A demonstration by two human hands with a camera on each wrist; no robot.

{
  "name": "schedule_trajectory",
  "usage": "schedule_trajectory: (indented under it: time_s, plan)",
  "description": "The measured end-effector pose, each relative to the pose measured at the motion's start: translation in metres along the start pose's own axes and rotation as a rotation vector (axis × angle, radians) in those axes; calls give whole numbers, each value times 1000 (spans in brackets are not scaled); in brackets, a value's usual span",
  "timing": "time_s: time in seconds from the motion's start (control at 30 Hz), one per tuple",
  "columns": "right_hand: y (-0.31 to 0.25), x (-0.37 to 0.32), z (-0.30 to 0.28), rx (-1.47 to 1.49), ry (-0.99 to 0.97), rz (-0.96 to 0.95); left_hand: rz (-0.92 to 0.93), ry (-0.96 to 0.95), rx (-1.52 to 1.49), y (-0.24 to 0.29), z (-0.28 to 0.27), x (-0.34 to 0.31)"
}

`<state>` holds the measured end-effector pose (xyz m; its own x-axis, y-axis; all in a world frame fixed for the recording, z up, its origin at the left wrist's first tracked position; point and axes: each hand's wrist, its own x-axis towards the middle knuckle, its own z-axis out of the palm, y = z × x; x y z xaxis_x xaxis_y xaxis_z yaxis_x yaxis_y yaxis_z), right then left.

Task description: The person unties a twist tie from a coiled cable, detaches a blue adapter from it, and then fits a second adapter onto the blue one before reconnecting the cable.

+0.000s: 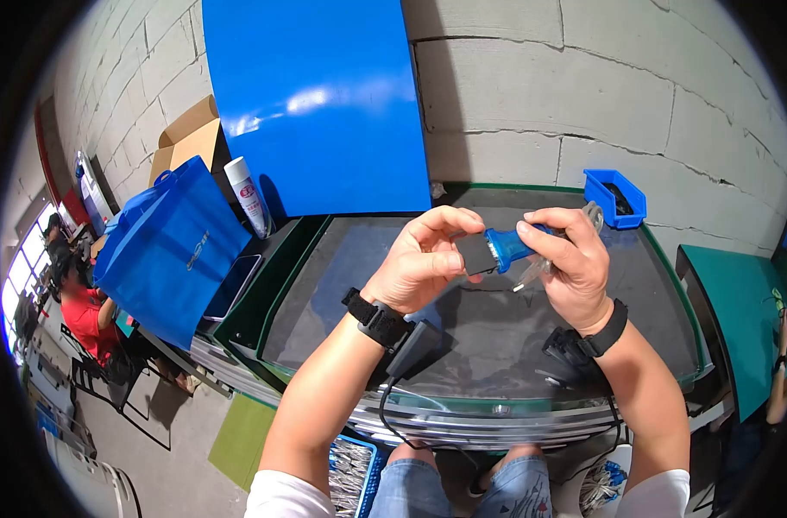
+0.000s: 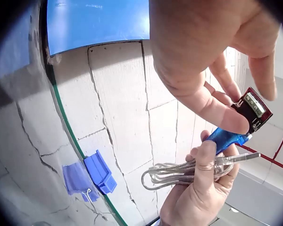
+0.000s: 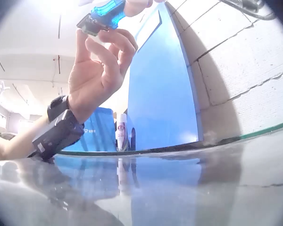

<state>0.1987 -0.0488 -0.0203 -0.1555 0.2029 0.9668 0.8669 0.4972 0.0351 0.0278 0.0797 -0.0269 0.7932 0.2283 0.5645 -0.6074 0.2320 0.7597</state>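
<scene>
Your left hand [image 1: 415,263] pinches the small black module [image 1: 476,256] — your right hand [image 1: 576,266] holds the translucent blue connector [image 1: 513,249] and coiled cable [image 1: 594,216]. The connector lies right of your left hand, long axis running hand to hand — its seating is hard to tell.

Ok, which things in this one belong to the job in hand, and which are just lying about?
Job in hand:
Blue connector, held in the right hand
Black piece at its end, pinched by the left hand
Looped cable in the right hand
Blue-ended cables lower right, likely

Apparently just lying about:
Spray can
Blue bag
Cardboard box
</scene>
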Motion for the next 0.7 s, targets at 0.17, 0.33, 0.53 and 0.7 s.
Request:
schedule_trajectory:
  time_s: [0.17, 0.33, 0.53, 0.7]
  plan:
    - [-1, 2, -4, -155, 64, -99, 69, 34, 119, 2, 3, 2]
    - [-1, 0, -2, -77, 37, -56, 48, 32, 139, 5, 1, 1]
    - [-2, -1, -2, -43, 21, -35, 53, 59, 170, 5, -1, 1]
    - [-2, -2, -2, -26, 25, -18, 98, 27, 172, 1, -7, 4]
